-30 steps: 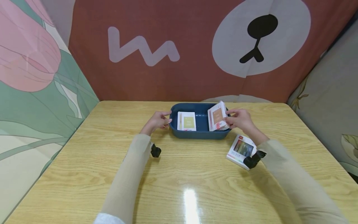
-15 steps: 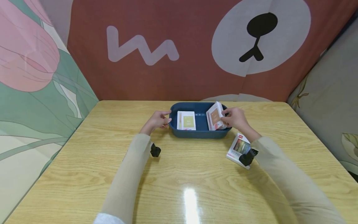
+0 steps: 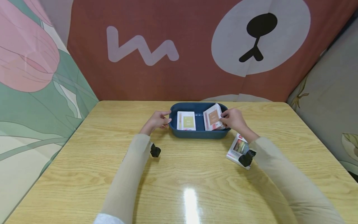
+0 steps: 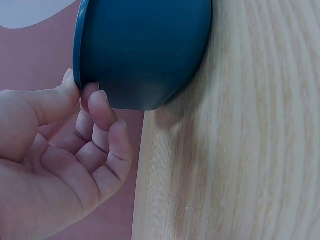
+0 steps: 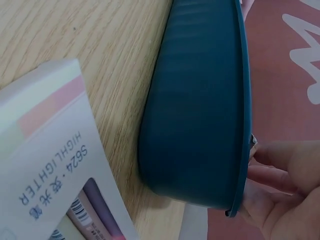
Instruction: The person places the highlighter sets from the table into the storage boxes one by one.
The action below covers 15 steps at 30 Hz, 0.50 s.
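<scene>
A dark blue oval-cornered plastic bin (image 3: 199,134) stands near the table's back edge. My left hand (image 3: 157,120) pinches its left rim between thumb and index finger; the left wrist view shows the thumb over the rim of the bin (image 4: 145,55). At the right end, my right hand (image 3: 234,119) holds a white box with an orange square (image 3: 213,116) by its right edge. That box leans inside the bin, its right side raised. Another white box with a yellow-green square (image 3: 188,121) lies in the bin's left half. In the right wrist view, the bin's wall hides most of the held box.
A white highlighter box (image 3: 237,148) with a window lies on the wooden table (image 3: 167,180), front right of the bin and partly under the right wrist's camera (image 3: 247,158). Printed fabric (image 3: 193,81) stands behind the table.
My right hand has moved left, shifting the orange-square box left and lowering its raised side into the bin. The left hand and the bin have stayed almost still.
</scene>
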{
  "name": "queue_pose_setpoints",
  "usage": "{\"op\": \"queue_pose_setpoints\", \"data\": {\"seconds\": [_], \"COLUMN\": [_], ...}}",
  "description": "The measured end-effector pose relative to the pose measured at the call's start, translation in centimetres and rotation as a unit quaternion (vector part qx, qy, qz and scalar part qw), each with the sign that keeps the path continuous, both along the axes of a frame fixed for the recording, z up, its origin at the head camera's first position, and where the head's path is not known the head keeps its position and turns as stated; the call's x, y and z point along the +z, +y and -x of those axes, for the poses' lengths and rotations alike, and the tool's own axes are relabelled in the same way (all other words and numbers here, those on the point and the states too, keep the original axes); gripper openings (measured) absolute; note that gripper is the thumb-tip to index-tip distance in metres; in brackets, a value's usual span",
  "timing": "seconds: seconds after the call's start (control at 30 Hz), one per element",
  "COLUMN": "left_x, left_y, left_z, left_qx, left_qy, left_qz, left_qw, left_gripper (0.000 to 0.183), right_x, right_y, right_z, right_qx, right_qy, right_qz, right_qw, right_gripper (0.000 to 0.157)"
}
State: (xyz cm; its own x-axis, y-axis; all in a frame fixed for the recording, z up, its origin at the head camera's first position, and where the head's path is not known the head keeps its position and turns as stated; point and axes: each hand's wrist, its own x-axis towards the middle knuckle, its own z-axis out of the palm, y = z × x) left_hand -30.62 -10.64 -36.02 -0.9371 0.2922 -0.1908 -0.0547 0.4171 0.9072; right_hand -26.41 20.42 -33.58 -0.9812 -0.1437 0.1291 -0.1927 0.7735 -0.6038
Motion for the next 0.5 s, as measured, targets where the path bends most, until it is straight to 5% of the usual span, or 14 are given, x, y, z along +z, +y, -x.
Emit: {"op": "queue_pose_setpoints", "data": {"seconds": [0.5], "left_x": [0.11], "left_y": [0.02], "left_z": [-0.10], "left_qx": [0.002], "left_qy": [-0.003], "left_qz": [0.001], "left_qw": [1.0000], "left_gripper": [0.048], "right_x": [-0.15], "right_y": [0.10], "right_z": [-0.11], "right_qx": [0.011], "right_qy": [0.009], "right_qz": [-0.018], "right_qw": [1.000], "right_gripper": [0.026]}}
